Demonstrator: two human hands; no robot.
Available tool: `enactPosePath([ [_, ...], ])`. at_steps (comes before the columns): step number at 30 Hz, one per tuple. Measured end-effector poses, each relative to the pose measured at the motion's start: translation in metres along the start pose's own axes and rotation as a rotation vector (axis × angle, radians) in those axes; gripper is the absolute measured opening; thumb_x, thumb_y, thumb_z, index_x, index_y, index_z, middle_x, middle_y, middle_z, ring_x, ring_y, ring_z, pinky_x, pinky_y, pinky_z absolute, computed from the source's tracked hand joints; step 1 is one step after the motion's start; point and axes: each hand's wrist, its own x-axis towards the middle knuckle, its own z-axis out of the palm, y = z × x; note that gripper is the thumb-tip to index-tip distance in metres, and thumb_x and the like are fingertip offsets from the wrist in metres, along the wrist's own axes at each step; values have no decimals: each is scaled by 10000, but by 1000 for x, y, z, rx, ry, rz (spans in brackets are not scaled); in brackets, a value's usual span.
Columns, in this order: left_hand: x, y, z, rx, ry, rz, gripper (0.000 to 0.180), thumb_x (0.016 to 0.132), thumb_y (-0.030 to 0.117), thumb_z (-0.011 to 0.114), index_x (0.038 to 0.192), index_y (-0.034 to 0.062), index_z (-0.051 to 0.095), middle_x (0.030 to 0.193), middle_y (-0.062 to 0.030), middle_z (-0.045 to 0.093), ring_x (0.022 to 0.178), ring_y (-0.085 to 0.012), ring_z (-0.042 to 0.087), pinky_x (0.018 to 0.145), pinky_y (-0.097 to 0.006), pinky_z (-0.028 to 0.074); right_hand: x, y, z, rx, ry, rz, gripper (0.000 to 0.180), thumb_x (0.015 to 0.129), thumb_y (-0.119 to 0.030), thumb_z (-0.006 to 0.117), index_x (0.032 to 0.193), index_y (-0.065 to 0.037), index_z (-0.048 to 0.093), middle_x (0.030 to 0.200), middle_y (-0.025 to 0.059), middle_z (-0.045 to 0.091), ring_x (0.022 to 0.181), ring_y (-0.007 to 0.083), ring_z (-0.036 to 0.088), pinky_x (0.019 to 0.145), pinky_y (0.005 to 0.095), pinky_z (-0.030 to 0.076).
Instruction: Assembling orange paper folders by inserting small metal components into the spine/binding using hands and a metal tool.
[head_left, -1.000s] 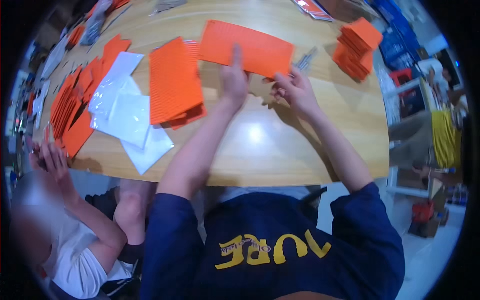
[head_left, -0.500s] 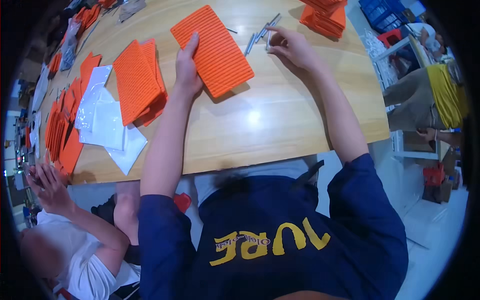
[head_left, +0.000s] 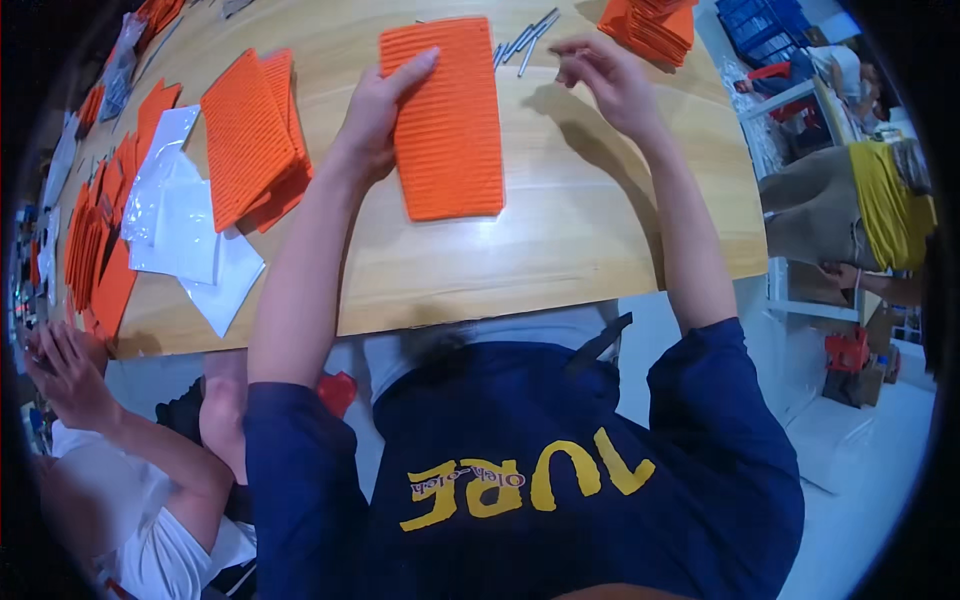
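My left hand (head_left: 378, 115) is closed on an orange ribbed panel (head_left: 450, 130), a rounded rectangle that looks knitted. Its thumb lies across the panel's upper left face; the other fingers are hidden beneath. Past the panel's upper right edge lie several thin silvery metal rods (head_left: 518, 42) on the wooden table (head_left: 560, 240). Just right of those rods my right hand (head_left: 610, 85) hovers over the tabletop. Its fingers are bent and a little apart, and I see nothing held between them.
Left of my left arm are more orange panels (head_left: 245, 140), white plastic-wrapped sheets (head_left: 190, 240) and a row of orange pieces (head_left: 90, 240). Another orange stack (head_left: 650, 30) stands at the far right. A co-worker's hands (head_left: 65, 375) are at the lower left. Blue crates (head_left: 765, 35) stand beyond the table.
The orange panel has turned to stand nearly straight in my view. My right hand has let go of a metal rod, which lies beside the others, and has drawn away to the right.
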Motion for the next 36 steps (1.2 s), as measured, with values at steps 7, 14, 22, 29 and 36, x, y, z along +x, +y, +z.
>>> enactPosePath([
  [7, -20, -2, 28, 505, -149, 56, 275, 945, 200, 699, 1102, -21, 654, 937, -111, 718, 746, -144, 676, 657, -247, 538, -2, -39, 3, 461, 50, -324, 169, 983, 43, 534, 1105, 5, 645, 1099, 106, 556, 881, 179, 582, 805, 277, 504],
  [14, -23, 2, 34, 740, -212, 193, 259, 931, 197, 709, 1054, -26, 661, 854, -97, 717, 687, -145, 660, 629, -247, 530, -12, -47, 2, 417, 22, -406, 171, 973, 76, 544, 1099, 18, 643, 1126, 103, 521, 932, 176, 574, 842, 266, 507],
  [22, -25, 6, 35, 771, -299, 143, 267, 932, 216, 707, 1049, -19, 660, 842, -92, 713, 675, -141, 656, 611, -238, 525, -16, -58, 6, 425, 47, -119, 166, 983, 36, 569, 1127, 21, 650, 1127, 108, 596, 949, 161, 593, 847, 258, 503],
  [29, -28, 4, 36, 768, -365, 70, 234, 938, 176, 710, 1075, -5, 657, 874, -46, 682, 711, -97, 608, 638, -202, 484, -14, -55, 11, 360, 32, -13, 171, 1003, -30, 588, 1152, 23, 652, 1061, 96, 673, 950, 138, 610, 825, 238, 494],
  [36, -25, -9, 27, 754, -290, 87, 285, 925, 248, 724, 1053, -2, 672, 866, -80, 709, 671, -131, 652, 608, -232, 524, -11, -42, 9, 606, 159, 56, 149, 1008, -56, 598, 1125, 15, 656, 1015, 97, 681, 894, 155, 641, 818, 250, 525],
])
